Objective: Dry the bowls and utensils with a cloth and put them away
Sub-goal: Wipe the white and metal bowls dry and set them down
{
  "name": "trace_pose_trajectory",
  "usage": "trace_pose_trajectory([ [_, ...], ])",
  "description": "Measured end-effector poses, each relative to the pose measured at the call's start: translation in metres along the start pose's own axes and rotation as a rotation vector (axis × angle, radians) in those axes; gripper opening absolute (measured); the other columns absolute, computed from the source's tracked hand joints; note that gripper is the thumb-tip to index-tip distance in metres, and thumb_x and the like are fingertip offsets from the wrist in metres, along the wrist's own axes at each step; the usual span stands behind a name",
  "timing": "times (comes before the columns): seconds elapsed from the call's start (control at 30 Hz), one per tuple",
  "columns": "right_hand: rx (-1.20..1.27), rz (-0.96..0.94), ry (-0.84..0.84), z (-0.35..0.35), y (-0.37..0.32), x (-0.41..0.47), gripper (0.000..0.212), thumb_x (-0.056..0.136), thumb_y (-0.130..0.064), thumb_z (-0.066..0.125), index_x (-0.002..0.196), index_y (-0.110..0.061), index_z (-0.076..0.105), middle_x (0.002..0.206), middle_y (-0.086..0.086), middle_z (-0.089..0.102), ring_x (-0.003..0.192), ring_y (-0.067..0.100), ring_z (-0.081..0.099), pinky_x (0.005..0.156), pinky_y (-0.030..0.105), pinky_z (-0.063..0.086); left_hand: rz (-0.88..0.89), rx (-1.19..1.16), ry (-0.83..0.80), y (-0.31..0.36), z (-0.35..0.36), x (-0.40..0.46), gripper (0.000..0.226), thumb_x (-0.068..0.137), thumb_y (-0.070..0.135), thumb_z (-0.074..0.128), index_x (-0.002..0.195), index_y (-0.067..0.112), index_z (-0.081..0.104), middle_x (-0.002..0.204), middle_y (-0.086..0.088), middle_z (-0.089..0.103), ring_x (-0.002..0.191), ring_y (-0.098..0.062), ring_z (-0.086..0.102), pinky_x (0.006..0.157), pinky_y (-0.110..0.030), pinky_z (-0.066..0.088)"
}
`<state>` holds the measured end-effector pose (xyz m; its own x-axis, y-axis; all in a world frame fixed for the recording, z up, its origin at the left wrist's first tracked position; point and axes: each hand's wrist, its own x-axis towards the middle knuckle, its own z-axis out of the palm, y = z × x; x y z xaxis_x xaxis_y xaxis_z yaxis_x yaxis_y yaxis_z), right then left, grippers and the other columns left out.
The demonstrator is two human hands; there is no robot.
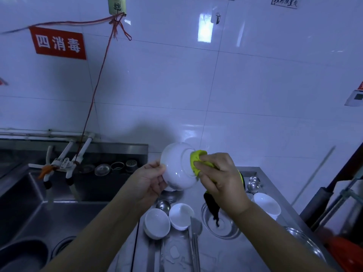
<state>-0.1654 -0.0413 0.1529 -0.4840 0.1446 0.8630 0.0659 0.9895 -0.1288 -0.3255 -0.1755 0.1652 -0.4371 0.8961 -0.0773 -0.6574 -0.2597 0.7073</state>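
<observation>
My left hand (150, 181) grips a white bowl (176, 167) by its rim, turned so its underside faces me, above the steel counter. My right hand (218, 177) holds a yellow-green cloth (197, 157) bunched against the bowl's base ring; a dark end of the cloth hangs down below the hand. On the counter beneath lie two small white bowls (157, 223) (181, 215), a ladle (163, 206), and another white bowl (267, 205) to the right.
A steel sink (39, 209) with taps (64, 163) fills the left. A shallow steel dish (222, 226) sits under the hanging cloth, steel spoons (253, 184) behind it, a steel basin (304, 244) at the right edge. Tiled wall stands behind.
</observation>
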Motion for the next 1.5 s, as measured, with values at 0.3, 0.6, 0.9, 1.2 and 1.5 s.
trace_pose_trajectory([
  [0.3,0.095,0.121,0.069,0.020,-0.040,0.004,0.024,0.090,-0.019,0.057,0.106,-0.012,0.073,0.115,-0.005,0.059,0.104,0.019,0.053,0.093,0.024,0.043,0.021,-0.021,0.064,0.001,0.008,-0.001,0.021,0.093,0.000,0.041,0.110,0.000,0.053,0.102,-0.016,0.061,0.079,-0.020,0.064,0.066,-0.027,0.057],
  [0.6,0.032,0.141,0.033,0.025,-0.052,0.034,0.042,0.098,-0.036,0.043,0.122,-0.009,0.065,0.131,0.006,0.057,0.120,0.020,0.048,0.099,0.036,0.041,0.018,-0.119,0.042,-0.012,0.029,-0.013,0.017,0.094,0.003,0.042,0.101,0.005,0.058,0.093,-0.012,0.068,0.074,-0.015,0.070,0.070,-0.027,0.057],
  [0.9,-0.204,-0.124,0.114,0.024,-0.060,0.004,0.031,0.100,-0.025,0.044,0.123,-0.022,0.064,0.138,0.000,0.054,0.127,0.024,0.048,0.099,0.039,0.035,-0.101,-0.317,0.066,-0.007,0.040,-0.023,0.028,0.094,0.013,0.046,0.111,-0.005,0.058,0.103,-0.016,0.069,0.089,-0.019,0.069,0.074,-0.030,0.058],
  [1.2,0.166,0.265,0.263,0.015,-0.050,0.007,0.036,0.095,-0.015,0.040,0.124,-0.011,0.061,0.135,0.010,0.051,0.125,0.027,0.043,0.107,0.037,0.035,-0.081,-0.607,0.099,-0.016,0.034,-0.031,0.027,0.077,0.004,0.058,0.102,-0.006,0.062,0.099,-0.017,0.072,0.086,-0.020,0.071,0.085,-0.034,0.054],
  [1.5,-0.005,0.044,0.218,0.022,-0.052,-0.010,0.029,0.098,-0.023,0.044,0.122,-0.021,0.060,0.137,0.003,0.050,0.130,0.026,0.039,0.106,0.041,0.033,-0.067,-0.556,-0.015,-0.029,0.025,-0.025,0.065,0.033,-0.007,0.091,0.094,-0.010,0.070,0.107,-0.024,0.068,0.097,-0.028,0.068,0.080,-0.047,0.054],
])
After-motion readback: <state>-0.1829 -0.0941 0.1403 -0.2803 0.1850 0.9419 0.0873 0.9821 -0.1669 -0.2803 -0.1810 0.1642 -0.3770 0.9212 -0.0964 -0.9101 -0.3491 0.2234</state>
